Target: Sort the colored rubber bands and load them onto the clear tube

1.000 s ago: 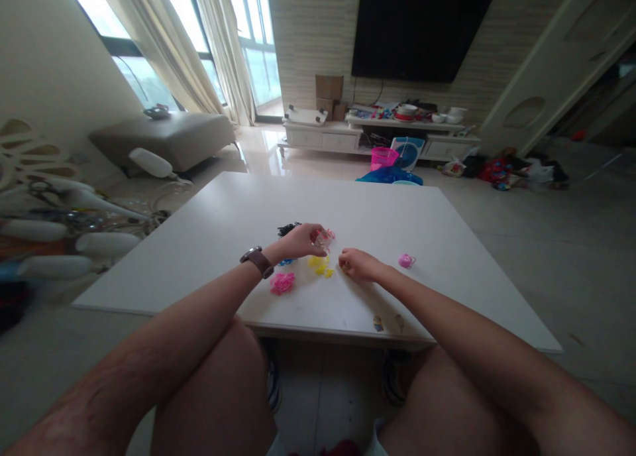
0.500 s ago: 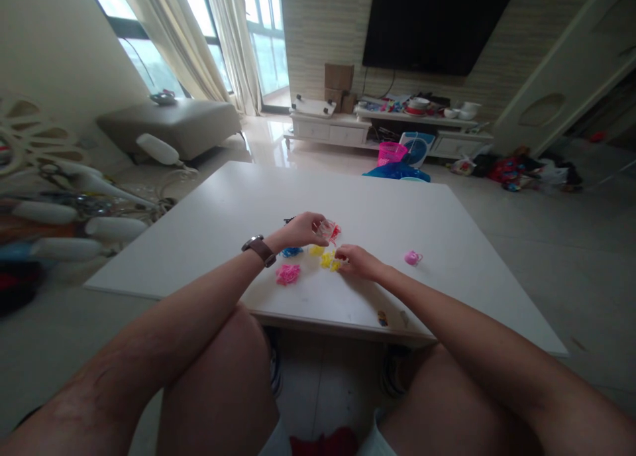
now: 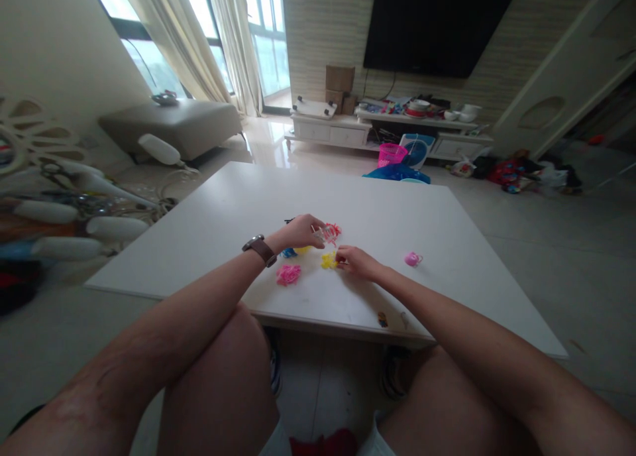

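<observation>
My left hand, with a watch on its wrist, is closed on a small clear plastic piece; its exact kind is hard to make out. Just behind it lies a red heap of small thin pieces. My right hand touches the right side of a yellow heap, fingers pinched; whatever is between them is hidden. Below the left hand sit a second yellow patch and a blue heap, partly covered. Closer to me is a pink heap.
On the white table, a pink rounded item lies to the right. A tiny yellow-and-dark figure is by the front edge. Beyond the table stand a pink basket and a low white cabinet.
The clear piece in my left hand has tipped slightly lower. The second yellow patch now shows farther left. My right hand stays by the yellow heap, its fingers slightly shifted.
</observation>
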`<action>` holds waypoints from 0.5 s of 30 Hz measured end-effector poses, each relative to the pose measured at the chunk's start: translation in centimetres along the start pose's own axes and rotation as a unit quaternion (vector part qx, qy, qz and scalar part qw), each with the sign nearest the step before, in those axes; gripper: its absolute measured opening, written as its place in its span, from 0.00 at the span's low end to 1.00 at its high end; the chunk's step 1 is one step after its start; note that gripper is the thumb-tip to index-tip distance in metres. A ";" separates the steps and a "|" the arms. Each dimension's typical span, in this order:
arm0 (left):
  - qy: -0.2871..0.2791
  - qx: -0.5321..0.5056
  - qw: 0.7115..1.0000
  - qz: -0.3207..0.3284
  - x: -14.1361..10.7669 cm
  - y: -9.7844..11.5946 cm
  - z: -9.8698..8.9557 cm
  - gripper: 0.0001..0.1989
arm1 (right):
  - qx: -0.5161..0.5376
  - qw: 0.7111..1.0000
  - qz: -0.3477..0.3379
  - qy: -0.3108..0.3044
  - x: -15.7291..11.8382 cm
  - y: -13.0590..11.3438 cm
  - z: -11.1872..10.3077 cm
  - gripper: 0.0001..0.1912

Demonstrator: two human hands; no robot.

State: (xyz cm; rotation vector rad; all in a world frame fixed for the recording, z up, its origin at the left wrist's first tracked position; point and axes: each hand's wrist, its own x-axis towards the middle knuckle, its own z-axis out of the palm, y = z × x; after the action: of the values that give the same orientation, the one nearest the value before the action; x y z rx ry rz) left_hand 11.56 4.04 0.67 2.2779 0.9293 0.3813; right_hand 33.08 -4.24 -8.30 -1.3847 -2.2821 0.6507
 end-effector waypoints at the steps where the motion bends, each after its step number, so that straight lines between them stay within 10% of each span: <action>1: -0.006 0.019 1.000 -0.006 0.0 0.0 0.0 0.21 | 0.000 1.000 0.001 0.008 0.0 -0.1 -0.5 0.05; 15: -0.098 0.065 0.993 0.015 0.0 0.6 1.4 0.24 | 0.046 0.992 -0.011 0.118 -0.5 -3.2 -4.6 0.03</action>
State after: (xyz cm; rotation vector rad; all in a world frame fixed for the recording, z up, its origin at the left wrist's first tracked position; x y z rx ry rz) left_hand 12.52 3.10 0.01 2.3980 0.8429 0.1097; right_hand 33.55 -5.14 -2.79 -1.3168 -2.0526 0.5472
